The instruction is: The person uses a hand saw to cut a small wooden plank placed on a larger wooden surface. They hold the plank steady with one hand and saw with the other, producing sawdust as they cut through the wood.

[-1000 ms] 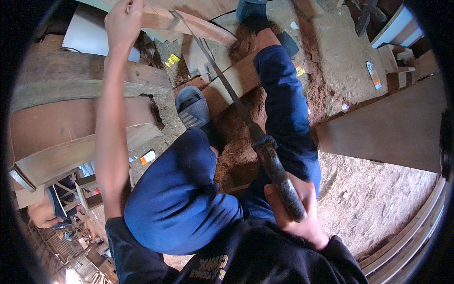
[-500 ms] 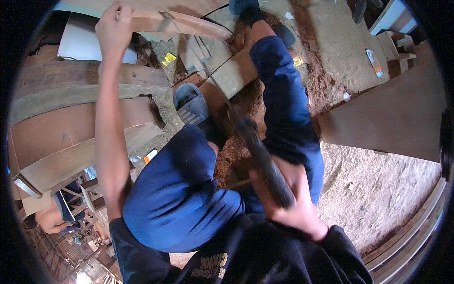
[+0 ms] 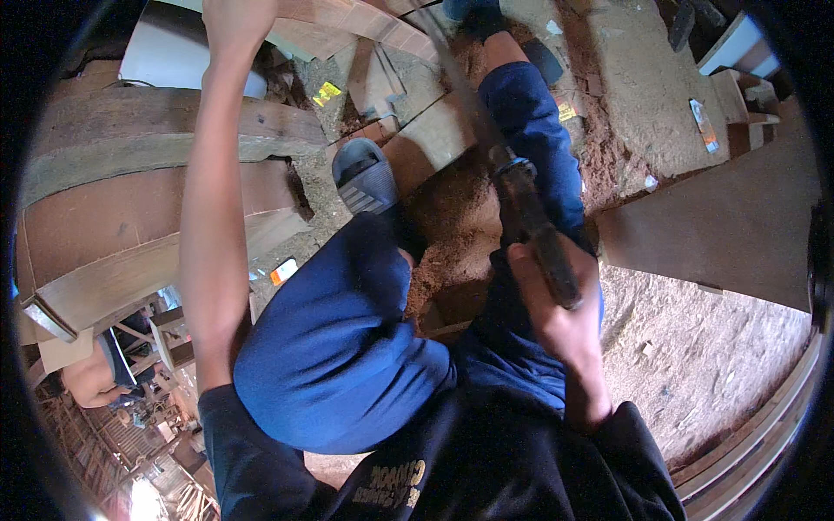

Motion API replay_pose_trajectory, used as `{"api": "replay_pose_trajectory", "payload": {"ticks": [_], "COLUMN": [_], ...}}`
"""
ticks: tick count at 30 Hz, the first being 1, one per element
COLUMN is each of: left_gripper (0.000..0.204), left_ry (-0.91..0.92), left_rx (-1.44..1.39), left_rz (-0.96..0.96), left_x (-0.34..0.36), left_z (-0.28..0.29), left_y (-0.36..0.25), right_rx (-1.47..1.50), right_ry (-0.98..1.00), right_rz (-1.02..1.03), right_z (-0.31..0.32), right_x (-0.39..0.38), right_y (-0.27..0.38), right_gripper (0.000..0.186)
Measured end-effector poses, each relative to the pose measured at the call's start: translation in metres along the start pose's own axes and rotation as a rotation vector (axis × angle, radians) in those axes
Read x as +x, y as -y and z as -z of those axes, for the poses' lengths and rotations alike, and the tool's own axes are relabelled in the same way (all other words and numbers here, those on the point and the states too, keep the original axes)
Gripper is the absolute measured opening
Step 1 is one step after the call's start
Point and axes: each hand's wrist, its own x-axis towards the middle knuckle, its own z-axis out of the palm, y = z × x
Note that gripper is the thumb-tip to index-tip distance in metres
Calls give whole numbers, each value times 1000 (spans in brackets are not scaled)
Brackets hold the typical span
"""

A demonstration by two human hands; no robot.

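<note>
In my right hand (image 3: 560, 317) is a long-bladed hand tool (image 3: 540, 239) with a dark, worn handle and a bluish ring where the blade begins. The narrow blade slants up toward the top edge, blurred by motion, so its exact kind is unclear. My left hand (image 3: 239, 22) is at the end of a curved reddish wooden piece (image 3: 373, 22) at the top; its fingers are cut off by the picture edge, but the hand looks closed on the wood. The blade passes right of this wooden piece, seemingly apart from it.
Heavy timbers (image 3: 165, 143) lie on the left, beside a white panel (image 3: 178, 56). A wide board (image 3: 721, 234) stands at right. Reddish sawdust (image 3: 443, 260) lies between my legs, and wrappers (image 3: 327, 94) litter the floor. Another person (image 3: 91, 373) is at far lower left.
My right hand has swung the tool up and to the right, away from the wooden piece. My left hand and the wood sit higher in the picture, shifted slightly right.
</note>
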Motion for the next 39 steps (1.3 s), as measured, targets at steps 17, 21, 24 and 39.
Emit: {"api": "replay_pose_trajectory", "payload": {"ticks": [17,21,24,39], "left_gripper": [28,28,27,25], "left_ry": [151,106,150,156], "left_rx": [-139,-221,-197,-184], "left_rz": [154,158,184,146], "left_x": [-3,-7,-6,-10], "left_z": [20,18,26,32], "left_y": [-15,-4,-3,2], "right_rx": [18,-36,-94,-40], "right_ry": [185,151,211,196], "right_rz": [47,69,54,58], "right_z": [2,2,11,4], "right_x": [-15,-21,-25,-27], "right_y": [24,16,14,11], "right_gripper": [13,13,12,8]}}
